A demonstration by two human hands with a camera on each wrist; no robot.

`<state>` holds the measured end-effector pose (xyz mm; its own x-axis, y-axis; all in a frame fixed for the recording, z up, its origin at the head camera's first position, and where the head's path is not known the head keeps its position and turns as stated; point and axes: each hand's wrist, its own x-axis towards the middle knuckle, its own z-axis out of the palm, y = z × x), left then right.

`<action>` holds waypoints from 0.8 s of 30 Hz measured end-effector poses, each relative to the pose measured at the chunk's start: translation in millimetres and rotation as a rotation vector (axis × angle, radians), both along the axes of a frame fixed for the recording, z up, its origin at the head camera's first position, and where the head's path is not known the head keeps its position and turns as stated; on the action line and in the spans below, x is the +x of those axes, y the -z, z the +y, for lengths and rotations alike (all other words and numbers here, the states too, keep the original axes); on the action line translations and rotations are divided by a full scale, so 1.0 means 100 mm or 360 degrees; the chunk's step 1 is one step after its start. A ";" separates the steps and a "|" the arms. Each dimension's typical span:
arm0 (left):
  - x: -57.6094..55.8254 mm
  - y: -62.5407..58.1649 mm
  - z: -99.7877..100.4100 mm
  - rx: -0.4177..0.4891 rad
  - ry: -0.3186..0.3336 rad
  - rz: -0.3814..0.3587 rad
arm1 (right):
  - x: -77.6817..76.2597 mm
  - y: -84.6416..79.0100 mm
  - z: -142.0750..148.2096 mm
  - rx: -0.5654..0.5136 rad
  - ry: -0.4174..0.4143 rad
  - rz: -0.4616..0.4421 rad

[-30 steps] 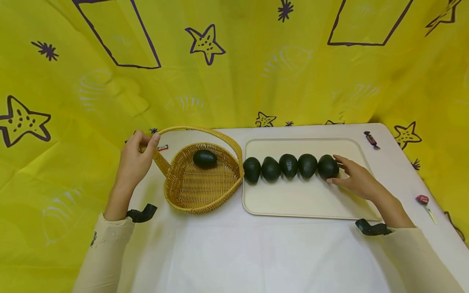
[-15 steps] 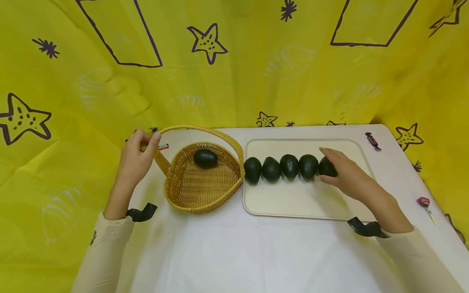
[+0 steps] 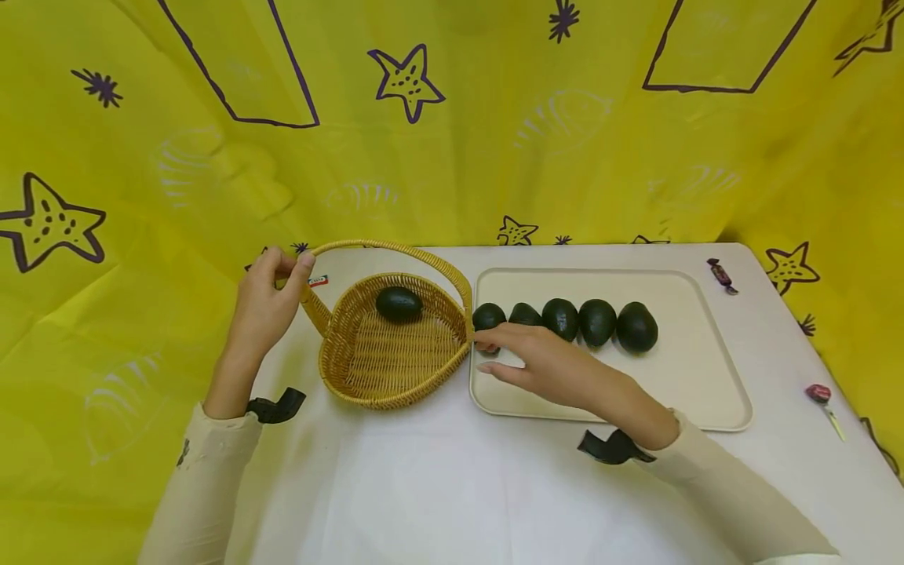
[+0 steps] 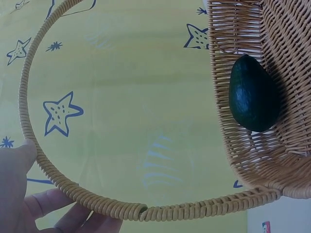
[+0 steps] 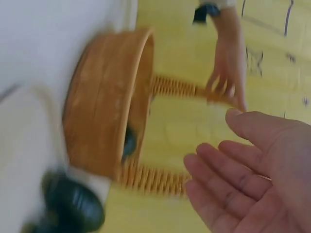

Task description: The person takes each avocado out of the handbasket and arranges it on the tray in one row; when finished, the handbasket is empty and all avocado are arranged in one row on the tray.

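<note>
My left hand (image 3: 264,302) grips the left part of the arched handle (image 3: 424,257) of a wicker basket (image 3: 395,365). In the left wrist view its fingers lie around the wrapped handle (image 4: 180,212). One dark green avocado (image 3: 399,304) lies at the back of the basket. My right hand (image 3: 547,361) hovers over the left end of a cream tray (image 3: 706,392), close to the basket's right rim. Its fingers are extended and hold nothing, with the palm showing in the right wrist view. Several avocados (image 3: 637,327) stand in a row on the tray; the hand partly covers the leftmost ones.
A wrapped candy (image 3: 721,276) lies beyond the tray's back right corner, and a lollipop (image 3: 819,394) near the table's right edge. A small red and white wrapper (image 3: 318,280) is behind the basket. A yellow patterned cloth (image 3: 480,141) hangs behind the white table (image 3: 424,486).
My right hand has moved left from the rightmost avocado, across the row to the tray's left end. The left hand keeps its grip on the handle, and the basket stays in place.
</note>
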<state>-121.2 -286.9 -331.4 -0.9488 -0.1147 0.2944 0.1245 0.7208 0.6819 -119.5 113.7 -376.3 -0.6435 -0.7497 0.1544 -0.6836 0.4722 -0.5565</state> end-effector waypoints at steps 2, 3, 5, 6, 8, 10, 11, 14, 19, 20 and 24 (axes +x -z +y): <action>0.00 0.00 0.00 0.0001 0.0004 0.0001 | 0.00 0.00 -0.21 -0.0011 -0.0092 0.0017; 0.00 0.00 0.00 0.0000 0.0004 0.0001 | -0.01 -0.01 -0.32 -0.0010 -0.0132 0.0024; 0.00 -0.01 0.01 -0.0004 0.0000 0.0004 | -0.04 -0.02 -0.54 0.0002 -0.0177 0.0019; 0.00 -0.01 0.01 -0.0004 0.0000 0.0004 | -0.06 -0.03 -0.65 0.0007 -0.0187 0.0004; 0.00 0.00 0.01 -0.0003 -0.0001 0.0000 | -0.11 -0.06 -0.87 0.0026 -0.0186 -0.0037; -0.01 0.00 0.01 0.0000 -0.0001 -0.0004 | -0.15 -0.09 -1.08 0.0048 -0.0184 -0.0063; -0.01 0.00 0.01 0.0000 0.0000 -0.0006 | -0.17 -0.11 -1.18 0.0065 -0.0183 -0.0065; -0.01 0.00 0.01 0.0003 0.0000 -0.0002 | -0.25 -0.14 -1.47 0.0136 -0.0162 -0.0062; -0.02 0.00 0.01 0.0000 -0.0008 0.0005 | -0.47 -0.05 -1.86 0.0298 -0.0052 -0.0038; -0.01 0.00 0.01 0.0002 -0.0008 0.0003 | -0.51 -0.03 -1.91 0.0334 -0.0026 -0.0036; -0.01 -0.01 0.01 0.0012 -0.0001 -0.0007 | -0.67 0.08 -2.08 0.0472 0.0054 -0.0030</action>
